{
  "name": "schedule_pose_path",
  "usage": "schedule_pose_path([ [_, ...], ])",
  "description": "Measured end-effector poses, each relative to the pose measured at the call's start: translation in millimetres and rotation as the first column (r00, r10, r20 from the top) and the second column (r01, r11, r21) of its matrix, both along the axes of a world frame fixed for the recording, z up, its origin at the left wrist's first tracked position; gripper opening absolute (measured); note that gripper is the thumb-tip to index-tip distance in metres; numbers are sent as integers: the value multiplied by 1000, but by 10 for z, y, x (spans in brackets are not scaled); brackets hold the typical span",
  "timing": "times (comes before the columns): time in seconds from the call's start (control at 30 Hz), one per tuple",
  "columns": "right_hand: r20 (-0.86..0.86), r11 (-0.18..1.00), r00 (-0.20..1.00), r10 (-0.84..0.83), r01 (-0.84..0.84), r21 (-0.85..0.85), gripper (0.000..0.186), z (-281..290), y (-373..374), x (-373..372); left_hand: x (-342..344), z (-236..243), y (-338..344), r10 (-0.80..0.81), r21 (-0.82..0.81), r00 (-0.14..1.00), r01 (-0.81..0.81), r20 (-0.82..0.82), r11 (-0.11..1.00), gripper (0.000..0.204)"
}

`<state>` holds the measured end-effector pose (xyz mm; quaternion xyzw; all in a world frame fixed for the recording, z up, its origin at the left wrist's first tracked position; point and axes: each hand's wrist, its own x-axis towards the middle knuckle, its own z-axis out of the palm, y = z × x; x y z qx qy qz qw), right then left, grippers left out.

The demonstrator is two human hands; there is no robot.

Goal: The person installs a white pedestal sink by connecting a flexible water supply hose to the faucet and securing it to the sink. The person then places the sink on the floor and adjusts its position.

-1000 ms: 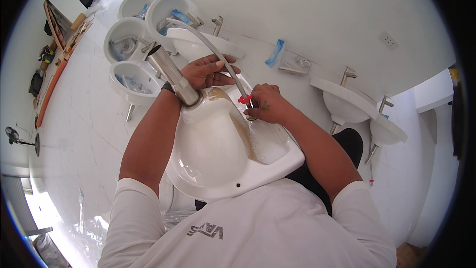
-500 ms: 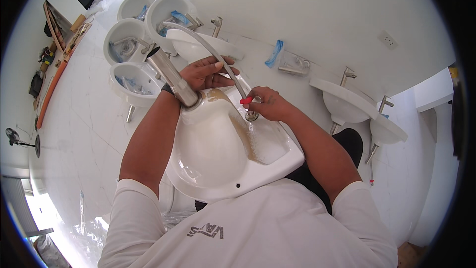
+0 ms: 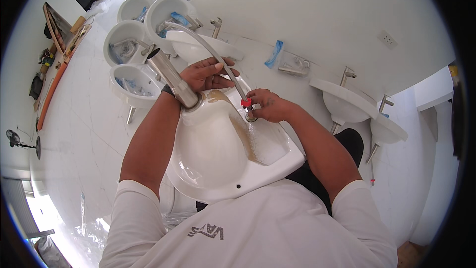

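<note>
An upturned white sink (image 3: 213, 154) rests against my body, with a wide steel drain pipe (image 3: 171, 77) standing tilted out of its underside. My left hand (image 3: 206, 74), beside that pipe, has its fingers curled around a grey flexible hose (image 3: 204, 43). My right hand (image 3: 267, 106) has its fingertips on the hose's lower end, at a red piece (image 3: 246, 103) and a metal fitting (image 3: 250, 115) in the sink's hollow. Brownish material runs along the inner edge of that hollow. Part of the fitting is hidden by my fingers.
Several basins with bagged parts (image 3: 124, 44) lie at upper left. More basins with taps (image 3: 342, 99) lean along the wall on the right. A clear parts bag (image 3: 292, 67) lies by the wall. An orange pipe (image 3: 52, 94), tools and a small fan (image 3: 25, 139) are at left.
My right hand's fingers have shifted slightly around the red piece and fitting, showing more of the metal below the red piece. My left hand stays in about the same place.
</note>
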<state>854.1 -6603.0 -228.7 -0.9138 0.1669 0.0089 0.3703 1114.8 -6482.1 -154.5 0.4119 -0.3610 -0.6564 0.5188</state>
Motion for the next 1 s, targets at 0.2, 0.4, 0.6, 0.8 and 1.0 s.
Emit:
schedule_pose_path([
  [0.2,-109,998,993,-51,55,35,39,160,76,29,-12,8,1,12,12,1000,-11,-7,1000,40],
  [0.4,-61,992,993,-100,95,-83,40,165,181,28,-30,49,10,10,12,1000,-11,14,1000,40],
  [0.6,45,977,995,-93,82,199,41,65,92,27,-31,55,20,10,15,1000,-10,18,1000,40],
  [0.8,-235,994,968,-94,80,-69,38,204,142,105,-2,25,-1,-6,16,1000,6,12,1000,40],
  [1.0,82,991,991,-109,102,83,36,170,170,21,10,-10,-3,-5,20,1000,6,-20,1000,39],
])
